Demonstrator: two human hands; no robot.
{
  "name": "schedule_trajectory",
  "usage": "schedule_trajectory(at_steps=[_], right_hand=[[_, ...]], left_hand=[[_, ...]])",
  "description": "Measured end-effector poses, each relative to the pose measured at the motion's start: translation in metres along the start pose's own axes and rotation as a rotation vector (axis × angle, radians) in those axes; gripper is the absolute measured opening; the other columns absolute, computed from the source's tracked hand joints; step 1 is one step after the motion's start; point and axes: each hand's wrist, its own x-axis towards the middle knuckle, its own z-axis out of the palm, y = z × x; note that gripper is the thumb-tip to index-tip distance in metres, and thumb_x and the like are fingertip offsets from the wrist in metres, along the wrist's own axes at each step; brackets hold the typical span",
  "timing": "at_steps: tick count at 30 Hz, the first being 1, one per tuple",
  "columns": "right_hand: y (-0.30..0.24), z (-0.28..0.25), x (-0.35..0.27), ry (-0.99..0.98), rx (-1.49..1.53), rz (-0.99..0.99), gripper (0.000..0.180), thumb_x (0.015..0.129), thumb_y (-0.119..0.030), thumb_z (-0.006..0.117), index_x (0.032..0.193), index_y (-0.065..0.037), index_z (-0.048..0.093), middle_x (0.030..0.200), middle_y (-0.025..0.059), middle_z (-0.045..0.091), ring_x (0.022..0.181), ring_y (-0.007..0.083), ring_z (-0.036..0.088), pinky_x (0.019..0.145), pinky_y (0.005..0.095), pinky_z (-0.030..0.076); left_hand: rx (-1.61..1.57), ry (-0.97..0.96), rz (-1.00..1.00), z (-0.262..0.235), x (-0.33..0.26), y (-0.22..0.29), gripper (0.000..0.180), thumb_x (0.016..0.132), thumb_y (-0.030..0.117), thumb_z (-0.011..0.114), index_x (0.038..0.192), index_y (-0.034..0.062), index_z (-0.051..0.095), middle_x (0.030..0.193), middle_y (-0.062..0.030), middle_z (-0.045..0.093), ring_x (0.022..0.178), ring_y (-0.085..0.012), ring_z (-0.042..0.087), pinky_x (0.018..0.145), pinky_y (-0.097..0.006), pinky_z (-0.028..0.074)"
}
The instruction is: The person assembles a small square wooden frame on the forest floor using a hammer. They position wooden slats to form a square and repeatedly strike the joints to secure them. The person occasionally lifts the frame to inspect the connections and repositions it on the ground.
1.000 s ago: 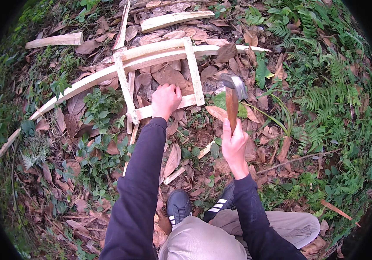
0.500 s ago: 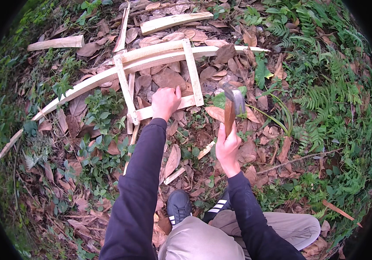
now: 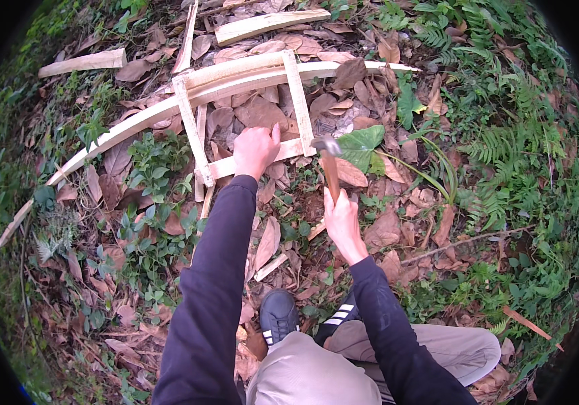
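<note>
My left hand (image 3: 254, 150) pressed flat on the frame's (image 3: 195, 138) lower slat (image 3: 252, 159), lying among leaves on the ground. My right grip (image 3: 341, 219) clenched the hammer (image 3: 330, 169), head at the slat's corner. Nailing seemed underway; the next blow needed a square aim.

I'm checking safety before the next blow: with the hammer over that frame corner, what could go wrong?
1. The left hand presses on the lower slat close to the hammer head, so a glancing blow might hit the fingers.
2. The wooden frame lies on loose dry leaves, so it may shift or bounce when struck.
3. The right hand grips low on the handle, which may reduce control.
</note>
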Motion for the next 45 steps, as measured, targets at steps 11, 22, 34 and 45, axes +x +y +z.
schedule_trajectory(at_steps=[11, 22, 34, 45], right_hand=[[-0.020, -0.041, -0.017, -0.190, 0.430, 0.251, 0.044, 0.100, -0.040, 0.067, 0.089, 0.002, 0.060, 0.061, 0.0104, 0.060, 0.052, 0.0178, 0.061, 0.052, 0.0365, 0.047], [-0.001, -0.012, -0.044, -0.032, 0.425, 0.151, 0.038, 0.107, -0.034, 0.055, 0.102, 0.004, 0.059, 0.065, 0.0146, 0.061, 0.057, 0.0284, 0.062, 0.056, 0.0412, 0.045], [-0.052, -0.052, -0.025, 0.305, 0.266, -0.125, 0.024, 0.105, -0.021, 0.057, 0.097, 0.002, 0.058, 0.063, 0.0187, 0.060, 0.055, 0.0359, 0.065, 0.051, 0.0451, 0.045], [-0.034, -0.029, -0.027, 0.197, 0.221, 0.064, 0.033, 0.106, -0.026, 0.056, 0.095, 0.005, 0.057, 0.063, 0.0249, 0.060, 0.064, 0.0448, 0.066, 0.055, 0.0520, 0.047]], left_hand=[[0.000, 0.009, -0.023, 0.002, 0.000, -0.003, 0.059, 0.101, 0.045, 0.049, 0.072, 0.0015, 0.075, 0.077, -0.0229, 0.071, 0.077, -0.0406, 0.071, 0.075, -0.050, 0.057], [0.009, -0.044, -0.041, 0.002, 0.002, -0.003, 0.062, 0.101, 0.048, 0.047, 0.076, 0.0002, 0.076, 0.079, -0.0238, 0.072, 0.082, -0.0407, 0.071, 0.078, -0.050, 0.057], [0.010, 0.017, -0.028, 0.004, -0.002, -0.007, 0.059, 0.100, 0.046, 0.052, 0.072, 0.0002, 0.076, 0.075, -0.0211, 0.073, 0.076, -0.0368, 0.073, 0.071, -0.047, 0.059], [0.007, 0.052, 0.000, -0.002, 0.000, -0.004, 0.061, 0.100, 0.047, 0.052, 0.069, 0.0001, 0.075, 0.071, -0.0208, 0.071, 0.073, -0.0375, 0.072, 0.068, -0.046, 0.059]])
